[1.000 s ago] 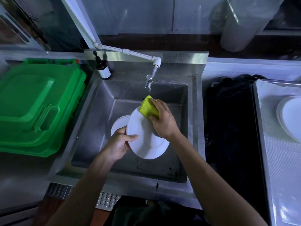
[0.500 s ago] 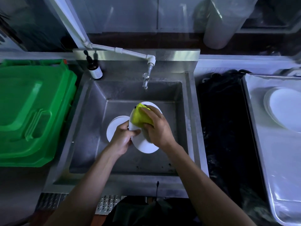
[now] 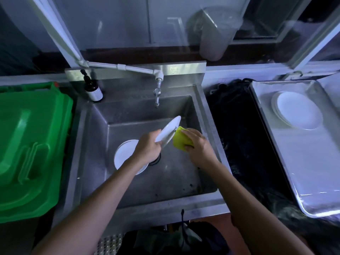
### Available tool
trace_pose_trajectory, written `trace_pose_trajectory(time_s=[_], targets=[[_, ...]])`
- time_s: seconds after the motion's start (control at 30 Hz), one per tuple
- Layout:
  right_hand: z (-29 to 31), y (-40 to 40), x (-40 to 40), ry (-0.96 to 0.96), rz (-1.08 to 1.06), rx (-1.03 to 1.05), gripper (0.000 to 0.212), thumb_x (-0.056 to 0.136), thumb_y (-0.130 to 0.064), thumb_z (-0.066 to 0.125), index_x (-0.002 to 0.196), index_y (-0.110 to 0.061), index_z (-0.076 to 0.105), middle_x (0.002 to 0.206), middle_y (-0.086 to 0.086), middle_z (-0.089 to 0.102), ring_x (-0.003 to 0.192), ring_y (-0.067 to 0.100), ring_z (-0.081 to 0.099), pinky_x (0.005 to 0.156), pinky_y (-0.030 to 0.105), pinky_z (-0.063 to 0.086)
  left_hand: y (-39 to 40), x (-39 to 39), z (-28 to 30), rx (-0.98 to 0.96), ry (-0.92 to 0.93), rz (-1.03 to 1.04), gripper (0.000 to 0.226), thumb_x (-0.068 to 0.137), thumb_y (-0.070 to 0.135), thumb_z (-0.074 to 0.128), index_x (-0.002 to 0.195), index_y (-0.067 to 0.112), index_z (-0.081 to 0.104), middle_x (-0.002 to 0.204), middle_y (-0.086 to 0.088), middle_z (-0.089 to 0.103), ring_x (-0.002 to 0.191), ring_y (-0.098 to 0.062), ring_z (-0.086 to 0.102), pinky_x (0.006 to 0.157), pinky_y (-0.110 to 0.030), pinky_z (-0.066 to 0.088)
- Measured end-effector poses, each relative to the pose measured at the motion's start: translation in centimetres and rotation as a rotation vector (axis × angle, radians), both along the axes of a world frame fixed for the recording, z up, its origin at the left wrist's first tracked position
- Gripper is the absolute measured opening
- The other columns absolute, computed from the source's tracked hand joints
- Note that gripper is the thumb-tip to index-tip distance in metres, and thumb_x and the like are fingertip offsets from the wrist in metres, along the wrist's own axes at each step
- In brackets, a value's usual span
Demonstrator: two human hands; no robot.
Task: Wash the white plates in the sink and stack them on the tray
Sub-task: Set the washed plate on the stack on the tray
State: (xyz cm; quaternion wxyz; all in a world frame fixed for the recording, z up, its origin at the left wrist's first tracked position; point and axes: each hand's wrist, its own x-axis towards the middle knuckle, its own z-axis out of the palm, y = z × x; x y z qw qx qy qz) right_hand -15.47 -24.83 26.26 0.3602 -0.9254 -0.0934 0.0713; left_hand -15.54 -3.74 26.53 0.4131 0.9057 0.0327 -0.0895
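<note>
A green bin [image 3: 27, 144] with a moulded lid handle fills the 9 o'clock side of the view. The steel sink [image 3: 206, 115] sits at the centre, its basin deep and square. At 3 o'clock a steel tray [image 3: 298, 177] lies on the table, well apart from the sink across a dark strip, and carries a small stack of white plates [image 3: 299, 113] at its far end.

Inside the basin, at about 8 o'clock from the drain, more white plates [image 3: 125, 153] lie flat on the bottom, partly hidden by the left forearm. Above the drain the left hand [image 3: 147, 150] grips the lower rim of a held plate [image 3: 168, 130], which stands tilted nearly on edge, its top rim pointing to 1 o'clock toward the faucet [image 3: 157, 93]. The right hand [image 3: 198, 146] has its fingers [image 3: 188, 134] curled over a yellow sponge [image 3: 179, 140], pressing it against the plate's right face.

The white faucet pipe runs in from 10 o'clock, its spout hanging over the basin's far wall. A dark pump bottle [image 3: 93, 89] with a white label stands on the sink's far left corner, at 11 o'clock.
</note>
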Motion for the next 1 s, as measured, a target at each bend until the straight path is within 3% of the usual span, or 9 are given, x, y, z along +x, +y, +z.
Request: trace_pose_trajectory(time_s=[0.03, 0.1, 0.17, 0.27, 0.37, 0.5, 0.6, 0.8, 1.0], targets=[[0.1, -0.4, -0.2, -0.002, -0.021, -0.004, 0.065, 0.084, -0.001, 0.064, 0.144, -0.023, 0.05, 0.149, -0.001, 0.045, 0.128, 0.029, 0.047, 0.097, 0.046, 0.047, -0.3, 0.2, 0.0, 0.056, -0.028, -0.051, 0.008, 0.09, 0.007, 0.057, 0.09, 0.015, 0.058, 0.076, -0.006, 0.06, 0.074, -0.034, 0.053, 0.064, -0.04, 0.043], [0.3, -1.5, -0.6, -0.013, -0.078, -0.01, 0.064, 0.084, -0.002, 0.065, 0.143, -0.022, 0.051, 0.149, 0.0, 0.045, 0.13, 0.028, 0.047, 0.098, 0.045, 0.046, -0.9, 0.4, 0.3, 0.186, -0.063, -0.119, 0.028, 0.095, 0.011, 0.055, 0.121, 0.017, 0.064, 0.095, -0.014, 0.069, 0.09, -0.039, 0.061, 0.075, -0.044, 0.051], [0.8, -2.8, -1.1, -0.023, -0.128, 0.002, 0.064, 0.083, -0.001, 0.066, 0.143, -0.021, 0.052, 0.148, 0.0, 0.047, 0.129, 0.028, 0.048, 0.099, 0.047, 0.047, -1.7, 0.7, 0.7, 0.298, -0.129, -0.176, 0.042, 0.096, 0.011, 0.053, 0.135, 0.026, 0.059, 0.093, -0.014, 0.065, 0.094, -0.04, 0.06, 0.071, -0.04, 0.047], [1.6, -5.2, -1.6, -0.063, -0.195, 0.023, 0.065, 0.08, 0.002, 0.067, 0.14, -0.02, 0.055, 0.143, -0.001, 0.052, 0.124, 0.028, 0.053, 0.094, 0.048, 0.049, -3.2, 1.4, 1.8, 0.339, -0.266, -0.258, 0.053, 0.089, 0.002, 0.054, 0.131, 0.034, 0.059, 0.075, 0.0, 0.051, 0.08, -0.04, 0.061, 0.059, -0.032, 0.034], [2.2, -8.1, -1.6, -0.112, -0.26, 0.051, 0.064, 0.078, 0.005, 0.069, 0.137, -0.018, 0.058, 0.14, 0.001, 0.054, 0.121, 0.027, 0.055, 0.091, 0.043, 0.051, -5.4, 3.0, 2.8, 0.344, -0.405, -0.376, 0.06, 0.082, -0.005, 0.058, 0.131, 0.031, 0.064, 0.091, -0.005, 0.074, 0.079, -0.038, 0.067, 0.056, -0.032, 0.042], [2.9, -13.1, -1.3, -0.14, -0.356, 0.035, 0.064, 0.076, 0.003, 0.072, 0.135, -0.017, 0.06, 0.139, 0.002, 0.055, 0.121, 0.026, 0.056, 0.094, 0.04, 0.05, -10.1, 5.1, 4.0, 0.329, -0.537, -0.532, 0.067, 0.077, -0.017, 0.053, 0.13, 0.022, 0.068, 0.115, -0.009, 0.075, 0.096, -0.038, 0.072, 0.07, -0.045, 0.059], [3.5, -17.7, -1.1, -0.133, -0.407, 0.009, 0.064, 0.078, 0.001, 0.07, 0.137, -0.02, 0.058, 0.142, 0.0, 0.053, 0.124, 0.024, 0.054, 0.099, 0.039, 0.048, -14.8, 6.7, 4.8, 0.365, -0.634, -0.622, 0.069, 0.077, -0.022, 0.05, 0.13, 0.018, 0.068, 0.127, -0.011, 0.069, 0.112, -0.043, 0.067, 0.084, -0.054, 0.058], [4.4, -27.7, -0.6, -0.148, -0.494, 0.007, 0.064, 0.076, 0.002, 0.071, 0.135, -0.02, 0.06, 0.14, -0.002, 0.055, 0.123, 0.022, 0.054, 0.098, 0.022, 0.038, -25.9, 9.9, 6.0, 0.398, -0.698, -0.712, 0.07, 0.078, -0.02, 0.046, 0.134, 0.017, 0.066, 0.133, -0.01, 0.066, 0.119, -0.043, 0.063, 0.093, -0.054, 0.055], [4.1, -35.9, -0.2, -0.106, -0.549, 0.063, 0.064, 0.08, 0.007, 0.062, 0.136, -0.025, 0.058, 0.141, -0.008, 0.052, 0.121, 0.019, 0.054, 0.092, 0.029, 0.045, -36.1, 12.2, 5.7, 0.404, -0.759, -0.731, 0.064, 0.073, -0.009, 0.042, 0.124, 0.014, 0.072, 0.12, -0.011, 0.073, 0.104, -0.04, 0.071, 0.082, -0.05, 0.059]])
